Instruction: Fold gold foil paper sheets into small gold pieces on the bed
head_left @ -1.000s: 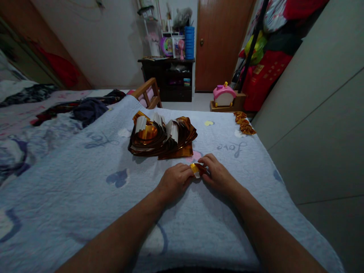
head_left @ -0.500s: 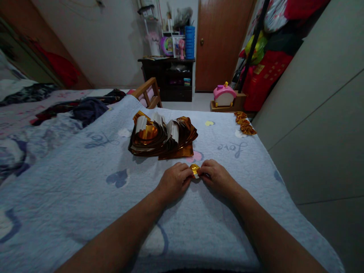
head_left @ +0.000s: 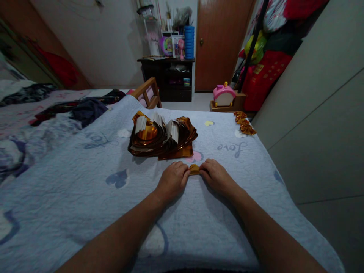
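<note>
A small folded piece of gold foil paper (head_left: 194,170) is stretched between my two hands, just above or on the blue bedspread (head_left: 199,223). My left hand (head_left: 174,176) pinches its left end, and my right hand (head_left: 215,173) pinches the right end. The fingertips cover both ends, so only the middle of the strip shows. Beyond my hands lies a thick, curled stack of gold foil sheets (head_left: 148,144) with pale undersides. Several finished-looking gold foil pieces (head_left: 243,123) sit in a row at the bed's far right corner.
Clothes (head_left: 89,110) lie heaped at the left. A wooden chair (head_left: 149,93) stands at the bed's far edge, with a dark cabinet (head_left: 167,81) behind it. A pink toy (head_left: 224,95) rests beyond the far right. A pale wardrobe (head_left: 321,132) lines the right side.
The foil between my hands has gone from a wider, rounded shape with a white edge to a narrower folded strip. My hands stay in nearly the same place, fingers slightly shifted.
</note>
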A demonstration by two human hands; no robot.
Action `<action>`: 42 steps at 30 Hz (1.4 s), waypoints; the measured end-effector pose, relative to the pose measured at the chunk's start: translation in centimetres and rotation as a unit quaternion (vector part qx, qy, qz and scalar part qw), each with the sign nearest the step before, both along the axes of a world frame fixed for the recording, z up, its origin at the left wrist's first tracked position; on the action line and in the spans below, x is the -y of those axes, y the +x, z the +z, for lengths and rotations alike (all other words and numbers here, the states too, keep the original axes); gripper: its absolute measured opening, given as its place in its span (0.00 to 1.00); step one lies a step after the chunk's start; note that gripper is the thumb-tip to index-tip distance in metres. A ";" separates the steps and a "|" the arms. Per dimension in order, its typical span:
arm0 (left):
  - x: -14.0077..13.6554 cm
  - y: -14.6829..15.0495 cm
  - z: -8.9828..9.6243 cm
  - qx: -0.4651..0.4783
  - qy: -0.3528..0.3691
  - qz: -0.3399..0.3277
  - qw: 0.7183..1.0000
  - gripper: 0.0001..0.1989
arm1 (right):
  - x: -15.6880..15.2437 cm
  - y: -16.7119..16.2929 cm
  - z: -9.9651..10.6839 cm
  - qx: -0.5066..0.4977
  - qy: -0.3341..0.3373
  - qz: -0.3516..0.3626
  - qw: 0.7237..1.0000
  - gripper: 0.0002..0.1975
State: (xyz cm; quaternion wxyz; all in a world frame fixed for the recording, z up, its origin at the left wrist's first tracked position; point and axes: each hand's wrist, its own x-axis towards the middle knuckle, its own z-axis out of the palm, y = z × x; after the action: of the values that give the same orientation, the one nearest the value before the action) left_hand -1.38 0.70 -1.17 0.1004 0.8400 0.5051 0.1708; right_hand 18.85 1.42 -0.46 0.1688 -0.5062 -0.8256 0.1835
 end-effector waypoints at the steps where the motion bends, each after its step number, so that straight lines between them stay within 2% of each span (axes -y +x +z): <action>1: 0.0 0.0 0.0 -0.006 -0.002 0.008 1.000 0.09 | 0.0 0.0 0.0 0.005 -0.002 -0.009 1.000 0.07; 14: 0.3 0.7 -0.1 -0.052 0.037 0.063 0.996 0.08 | -0.1 -1.1 0.3 0.069 0.008 -0.105 0.992 0.08; 24: 0.5 0.9 0.4 -0.035 0.021 0.096 0.995 0.04 | -0.1 -1.5 0.5 0.076 -0.002 -0.131 0.989 0.07; 35: -0.1 0.5 0.3 0.063 -0.053 0.101 0.991 0.07 | -0.1 -1.5 0.7 0.077 -0.006 -0.124 0.989 0.05; 39: -0.3 0.5 0.7 0.108 -0.067 0.078 0.989 0.06 | -0.2 -1.2 0.4 0.056 -0.002 -0.111 0.992 0.05; 42: -0.3 0.4 1.0 0.167 -0.107 0.055 0.979 0.05 | -0.3 -0.8 0.1 0.025 -0.007 -0.089 0.996 0.03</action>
State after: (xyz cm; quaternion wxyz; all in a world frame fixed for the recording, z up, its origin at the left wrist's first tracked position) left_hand -0.95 0.97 -0.16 0.2633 0.7550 0.5420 0.2587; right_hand 18.05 1.70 -0.32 0.1602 -0.5837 -0.7795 0.1612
